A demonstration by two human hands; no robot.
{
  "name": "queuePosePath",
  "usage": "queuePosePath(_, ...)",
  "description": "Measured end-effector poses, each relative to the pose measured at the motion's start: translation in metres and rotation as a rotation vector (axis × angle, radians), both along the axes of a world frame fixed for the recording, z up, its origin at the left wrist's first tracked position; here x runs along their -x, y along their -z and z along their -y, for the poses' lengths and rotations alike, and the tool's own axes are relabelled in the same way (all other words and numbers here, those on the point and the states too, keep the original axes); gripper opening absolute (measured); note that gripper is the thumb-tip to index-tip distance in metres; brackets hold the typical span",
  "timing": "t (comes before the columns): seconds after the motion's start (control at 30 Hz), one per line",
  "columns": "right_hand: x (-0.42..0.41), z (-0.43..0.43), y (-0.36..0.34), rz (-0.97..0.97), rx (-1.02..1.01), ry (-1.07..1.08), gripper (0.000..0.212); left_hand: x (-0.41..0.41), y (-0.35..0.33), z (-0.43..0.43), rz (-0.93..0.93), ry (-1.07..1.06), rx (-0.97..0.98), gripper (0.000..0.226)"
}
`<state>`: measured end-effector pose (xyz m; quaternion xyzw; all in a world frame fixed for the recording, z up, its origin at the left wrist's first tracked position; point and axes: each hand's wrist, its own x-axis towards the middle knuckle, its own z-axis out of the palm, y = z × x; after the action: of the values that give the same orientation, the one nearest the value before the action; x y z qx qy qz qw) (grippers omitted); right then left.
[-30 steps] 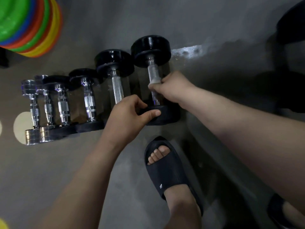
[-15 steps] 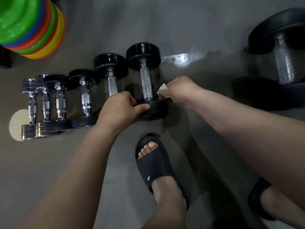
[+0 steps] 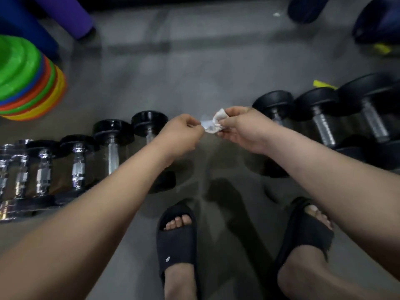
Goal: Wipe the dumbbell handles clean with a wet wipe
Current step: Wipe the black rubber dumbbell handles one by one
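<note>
Left hand (image 3: pixel 179 133), right hand (image 3: pixel 242 128) pinch one wet wipe (image 3: pixel 213 124); perhaps nine dumbbells (image 3: pixel 113 152).

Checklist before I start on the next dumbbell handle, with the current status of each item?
1. Grip: ok, the right hand and left hand each pinch an end of the wipe.
2. Wipe opened flat: not ok, it is bunched between the hands.
3. Wipe wet enough: cannot tell.
4. Next target: ok, the right dumbbells lie on the floor, handles showing.
5. Hands off all dumbbells: ok, neither touches one.
6. Which handles are already clean: cannot tell.
</note>
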<state>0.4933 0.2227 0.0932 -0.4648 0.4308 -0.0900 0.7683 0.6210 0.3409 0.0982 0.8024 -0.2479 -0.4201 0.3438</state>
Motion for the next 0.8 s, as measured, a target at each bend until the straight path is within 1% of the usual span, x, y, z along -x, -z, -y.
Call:
queuePosePath(0.03,0.004,0.008,-0.006,-0.012,0.033,0.028,0.020,0.005,-0.004,0.007,-0.078,0.002,0.017,0.016)
queuePosePath(0.13,0.017,0.027,-0.015,-0.061,0.123,0.057,0.020,0.013,-0.004,0.025,-0.177,0.041,0.051,0.028)
queuePosePath(0.2,0.022,0.033,-0.010,-0.049,0.091,0.074,0.018,0.019,0.002,0.033,-0.214,0.027,0.103,0.033)
queuePosePath(0.27,0.023,0.036,0.001,-0.026,0.041,0.088,0.017,0.023,0.012,0.039,-0.207,0.021,0.134,0.041)
queuePosePath(0.33,0.021,0.037,0.011,-0.022,0.019,0.115,0.024,0.026,0.022,0.040,-0.147,0.054,0.137,0.062)
queuePosePath(0.4,0.020,0.040,0.019,-0.038,0.025,0.118,0.028,0.024,0.028,0.039,0.034,0.149,0.125,0.082)
queuePosePath(0.43,0.020,0.041,0.022,-0.045,0.026,0.095,0.027,0.022,0.030,0.038,0.136,0.204,0.119,0.085)
queuePosePath(0.47,0.019,0.043,0.024,-0.053,0.023,0.061,0.025,0.021,0.031,0.038,0.211,0.250,0.122,0.083)
queuePosePath(0.5,0.019,0.045,0.027,-0.060,0.018,0.022,0.023,0.020,0.031,0.038,0.253,0.278,0.138,0.077)
queuePosePath(0.63,0.017,0.056,0.034,-0.060,0.012,-0.108,0.015,0.013,0.030,0.053,0.369,0.252,0.178,0.028)
queuePosePath(0.67,0.016,0.060,0.033,-0.035,-0.005,-0.116,0.013,0.009,0.027,0.059,0.378,0.222,0.169,0.021)
queuePosePath(0.73,0.015,0.070,0.025,0.031,-0.049,-0.113,0.012,0.001,0.017,0.073,0.319,0.152,0.142,0.022)
queuePosePath(0.8,0.013,0.084,0.010,0.089,-0.039,-0.135,0.012,-0.006,-0.001,0.090,0.228,0.107,0.110,0.026)
